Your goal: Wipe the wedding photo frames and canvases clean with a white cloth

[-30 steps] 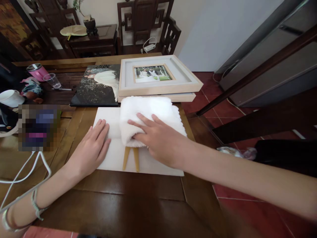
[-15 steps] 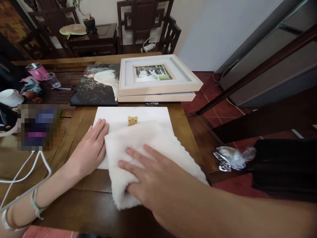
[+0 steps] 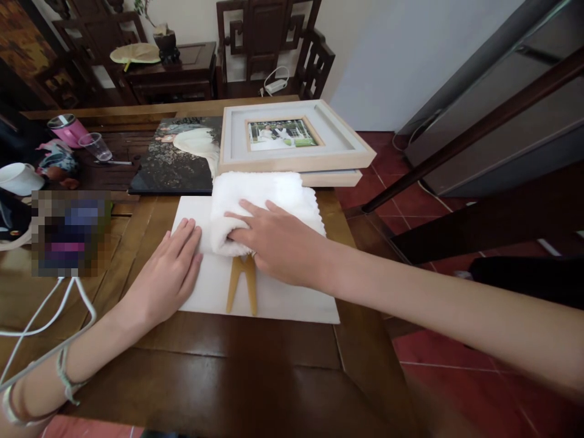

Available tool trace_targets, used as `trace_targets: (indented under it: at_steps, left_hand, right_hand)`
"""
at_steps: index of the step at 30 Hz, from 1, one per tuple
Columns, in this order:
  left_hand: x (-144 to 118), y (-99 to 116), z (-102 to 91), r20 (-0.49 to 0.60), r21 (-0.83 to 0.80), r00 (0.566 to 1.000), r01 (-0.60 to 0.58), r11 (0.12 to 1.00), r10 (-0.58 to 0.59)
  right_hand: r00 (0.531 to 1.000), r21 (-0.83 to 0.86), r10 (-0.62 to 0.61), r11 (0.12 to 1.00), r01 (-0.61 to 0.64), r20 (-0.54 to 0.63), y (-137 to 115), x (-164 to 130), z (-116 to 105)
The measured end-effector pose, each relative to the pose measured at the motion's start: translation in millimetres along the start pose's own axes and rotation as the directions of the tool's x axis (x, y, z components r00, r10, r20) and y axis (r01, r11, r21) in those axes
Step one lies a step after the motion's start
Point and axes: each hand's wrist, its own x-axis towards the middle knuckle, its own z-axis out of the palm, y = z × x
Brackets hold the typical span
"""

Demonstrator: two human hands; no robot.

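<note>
right hand (image 3: 278, 243) lies flat on a white cloth (image 3: 260, 194), fingers spread, grip apart and pressing down rather than clamped, so the cloth is pinned under the palm against the white board (image 3: 283, 301). cloth is bunched at the far end of the board, just past the fingertips, its far edge touching the stacked frames (image 3: 292, 146). left hand (image 3: 168, 271) is just left of the cloth, flat on the board's left edge, grip apart, fingers together, likely to keep the board from sliding on the counter (image 3: 255, 353). a tan stand (image 3: 241, 289) shows on the board, sticking out from under the right palm toward the person, so the board looks like a frame lying face down. a dark photo print (image 3: 176, 158) lies beyond the left hand, well apart. pink cup (image 3: 68, 129) and clear glass (image 3: 95, 147) far left of both hands. white cable (image 3: 55, 316) runs beside the left wrist.
</note>
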Motion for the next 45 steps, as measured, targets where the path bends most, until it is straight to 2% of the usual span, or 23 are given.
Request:
trace_targets:
  at_steps: [4,10,15,18,22,27,30,33,35,37,40,42,45]
  left_hand:
    - [1,0,-0.2,0.004,-0.015,1.000,0.001,1.000,-0.001]
    - [1,-1,0.6,0.015,-0.014,1.000,-0.007,1.000,0.007]
    - [-1,-4,-0.4,0.029,-0.006,0.999,-0.022,1.000,0.022]
    - [-2,-4,-1.3,0.039,-0.013,0.999,-0.012,1.000,0.012]
    - [-1,-2,-1.9,0.053,-0.025,0.999,-0.003,1.000,0.004]
    - [0,1,-1.4,0.021,-0.055,1.000,0.019,0.998,-0.018]
    - [0,3,-1.9,-0.009,-0.152,0.998,0.057,0.987,-0.059]
    - [1,6,-3.2,-0.103,-0.299,0.982,0.121,0.947,-0.158]
    - [3,8,-4.1,-0.165,-0.398,0.960,0.146,0.906,-0.226]
    - [4,8,-4.6,-0.217,-0.483,0.937,0.140,0.864,-0.273]
    - [4,7,-5.1,-0.277,-0.528,0.911,0.122,0.841,-0.306]
    - [4,6,-5.3,-0.274,-0.549,0.907,0.126,0.826,-0.320]
    - [4,6,-5.8,-0.199,-0.604,0.923,0.148,0.783,-0.328]
  right_hand:
    - [0.999,-0.037,-0.002,0.999,0.005,0.054,-22,-10,4]
    - [0.993,-0.012,-0.113,0.994,0.113,-0.041,-70,-38,12]
    - [0.969,0.112,-0.223,0.971,0.212,0.106,-88,-46,2]
    - [0.972,0.136,-0.222,0.968,0.211,0.074,-86,-47,1]
    - [0.984,0.132,-0.179,0.975,0.179,-0.017,-66,-46,4]
    - [0.995,0.088,-0.097,0.992,0.095,0.012,-34,-27,6]
    - [1.000,0.044,-0.016,0.999,0.017,-0.008,-26,-11,10]
    - [0.999,-0.009,0.011,1.000,-0.012,-0.035,-29,-1,14]
    - [0.998,-0.026,-0.048,0.999,0.047,-0.049,-34,2,16]
    - [0.981,-0.032,-0.173,0.985,0.171,-0.089,-38,0,18]
    - [0.912,-0.023,-0.378,0.925,0.379,-0.160,-46,-12,19]
    - [0.874,0.022,-0.463,0.882,0.471,-0.148,-51,-24,15]
    - [0.848,0.142,-0.528,0.837,0.529,-0.044,-54,-41,2]
